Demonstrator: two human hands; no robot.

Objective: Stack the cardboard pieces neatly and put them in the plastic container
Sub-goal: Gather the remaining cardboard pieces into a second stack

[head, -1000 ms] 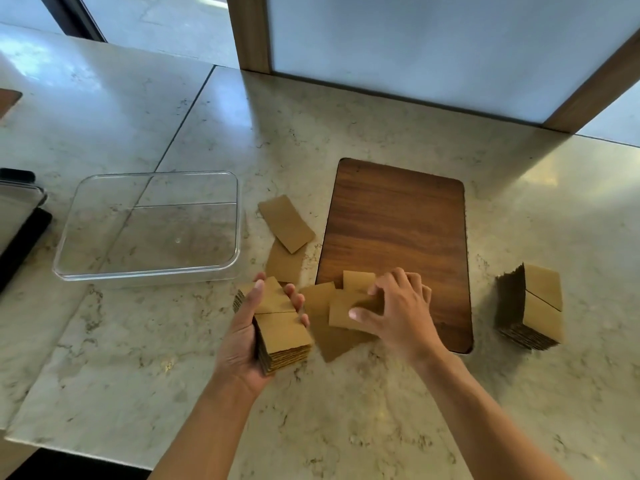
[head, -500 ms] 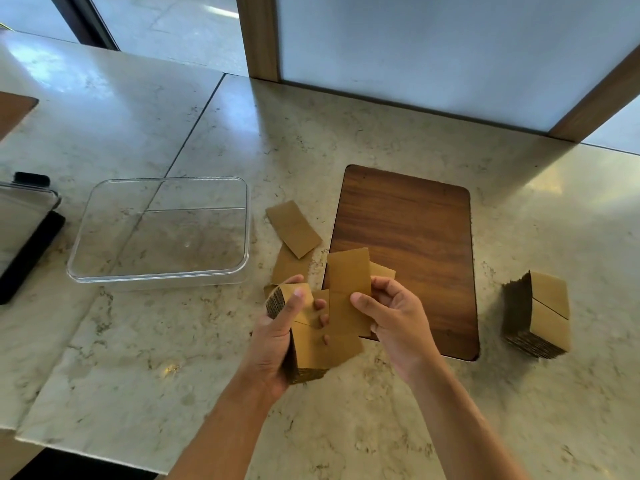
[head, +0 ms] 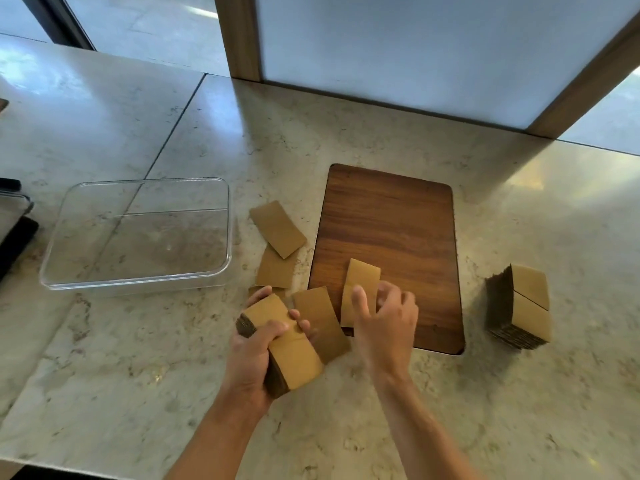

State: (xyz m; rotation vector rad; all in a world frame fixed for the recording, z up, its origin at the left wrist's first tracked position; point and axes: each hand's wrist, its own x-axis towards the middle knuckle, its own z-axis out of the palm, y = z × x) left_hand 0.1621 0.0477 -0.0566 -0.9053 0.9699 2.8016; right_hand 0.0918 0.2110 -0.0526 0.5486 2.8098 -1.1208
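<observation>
A stack of cardboard pieces is clasped in the left hand, with the thumb laid across its top face and the fingers curled around its far side; the stack is held just above the marble desk. The right hand is placed to the right of it, fingers loosely bent over the lower end of a single cardboard piece that lies on the near left corner of a wooden board; whether this piece is actually pinched cannot be told. Between the two hands a further loose piece is seen flat on the desk, partly overlapped by the held stack. Beyond the left hand two more loose pieces are laid overlapping one another beside the board's left edge. Farther to the left of the left hand a clear plastic container is set on the desk, with no cardboard in it. Well to the right of the right hand a second, finished stack is shown, composed of two neat columns side by side.
</observation>
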